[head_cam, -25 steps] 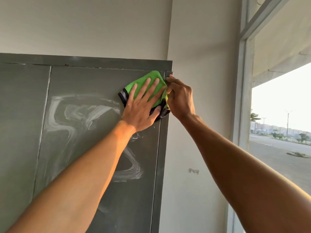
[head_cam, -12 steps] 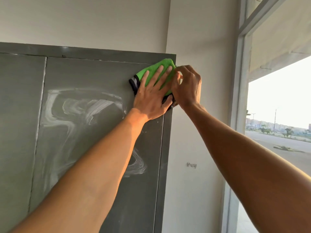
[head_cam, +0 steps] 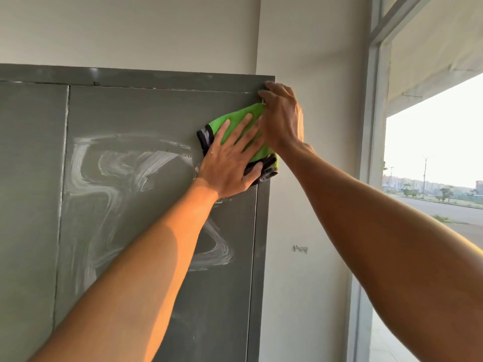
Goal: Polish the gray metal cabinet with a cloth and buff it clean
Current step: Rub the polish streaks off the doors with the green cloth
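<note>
Two hands work at the upper right corner of the tall gray metal cabinet (head_cam: 143, 108). The left hand (head_cam: 230, 163) lies flat with fingers straight and spread, and its palm presses the bright green microfibre cloth with dark trim (head_cam: 235, 116) against the right-hand door. The lower edge of the cloth bunches under the thumb and overhangs the door edge. The right hand (head_cam: 283, 121) sits just beside the cloth at the cabinet corner, its fingers bent toward the door edge. Whether it grips the cabinet edge, pinches the cloth corner or merely steadies cannot be determined.

Progress assessment:
- White swirled polish smears (head_cam: 117, 165) cover the middle of the right door, left of and below the cloth. This area has polish applied but is not yet buffed.
- The strip above the smears, up to the top rail, shows no smears.
- The left door panel (head_cam: 31, 178) carries no visible polish; whether it is finished or untouched cannot be determined.

Judgement: the task is partly complete. Buffing out the smeared zone remains, probably along with treatment of the lower door.
</note>
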Tool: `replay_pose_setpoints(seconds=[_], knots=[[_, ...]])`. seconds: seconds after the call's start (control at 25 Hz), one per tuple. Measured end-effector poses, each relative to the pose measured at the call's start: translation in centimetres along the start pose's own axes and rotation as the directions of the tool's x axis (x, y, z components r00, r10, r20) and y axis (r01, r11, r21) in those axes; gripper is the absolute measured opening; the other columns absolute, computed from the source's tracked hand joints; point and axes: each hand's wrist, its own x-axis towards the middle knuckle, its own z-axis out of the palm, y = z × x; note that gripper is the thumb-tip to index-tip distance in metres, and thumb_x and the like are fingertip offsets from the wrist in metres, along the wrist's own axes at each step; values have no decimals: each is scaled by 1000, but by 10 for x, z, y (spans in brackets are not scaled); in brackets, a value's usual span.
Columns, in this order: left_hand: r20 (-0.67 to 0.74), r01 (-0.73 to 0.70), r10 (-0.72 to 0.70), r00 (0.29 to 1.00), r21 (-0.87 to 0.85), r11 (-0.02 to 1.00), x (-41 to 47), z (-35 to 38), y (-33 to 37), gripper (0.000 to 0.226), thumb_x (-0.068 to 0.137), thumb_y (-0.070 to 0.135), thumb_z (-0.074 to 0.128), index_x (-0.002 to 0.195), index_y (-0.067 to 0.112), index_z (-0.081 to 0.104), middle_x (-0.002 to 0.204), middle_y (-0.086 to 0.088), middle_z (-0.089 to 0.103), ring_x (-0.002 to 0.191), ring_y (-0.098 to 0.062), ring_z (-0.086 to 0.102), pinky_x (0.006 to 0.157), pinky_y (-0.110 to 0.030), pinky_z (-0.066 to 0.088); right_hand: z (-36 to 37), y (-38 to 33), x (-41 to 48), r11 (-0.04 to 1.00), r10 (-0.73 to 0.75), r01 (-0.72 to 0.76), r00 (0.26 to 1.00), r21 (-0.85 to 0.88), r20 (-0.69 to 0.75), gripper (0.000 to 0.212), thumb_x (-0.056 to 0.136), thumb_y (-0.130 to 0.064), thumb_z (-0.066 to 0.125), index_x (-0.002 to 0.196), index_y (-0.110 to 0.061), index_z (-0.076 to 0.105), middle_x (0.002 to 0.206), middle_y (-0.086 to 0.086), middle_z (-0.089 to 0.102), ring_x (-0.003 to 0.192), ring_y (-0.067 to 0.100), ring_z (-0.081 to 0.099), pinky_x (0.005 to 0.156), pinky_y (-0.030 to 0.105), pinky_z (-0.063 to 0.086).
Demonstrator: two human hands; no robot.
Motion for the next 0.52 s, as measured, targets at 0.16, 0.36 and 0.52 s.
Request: replay_pose_setpoints(seconds=[0.16, 0.36, 0.52], knots=[[-37, 19, -27, 999, -194, 981, -21, -2, 4, 80, 99, 45, 42, 161, 2, 19, 171, -12, 14, 159, -24, 9, 128, -50, 11, 4, -3, -20, 999, -19, 13, 993, -49, -117, 40, 91, 1, 60, 130, -6, 65, 134, 14, 59, 124, 31, 54, 86, 38, 56], [9, 32, -34, 999, -594, 804, -22, -19, -13, 72, 89, 14, 46, 156, -4, 29, 165, -21, 25, 157, -21, 13, 130, -39, 6, 13, -15, -68, 968, -219, 236, 962, 90, -165, 17, 95, -11, 54, 100, -5, 69, 91, 10, 64, 80, 29, 60, 64, 44, 55], [-178, 30, -128, 976, -470, 882, -42, -23, -35, 53, 92, 2, 39, 143, -8, 51, 156, -23, 44, 151, -32, 33, 126, -50, 23, 25, -12, -95, 969, -220, 212, 974, -128, -48, 51, 102, -43, 52, 132, -3, 63, 135, 15, 59, 118, 32, 55, 95, 44, 52]])
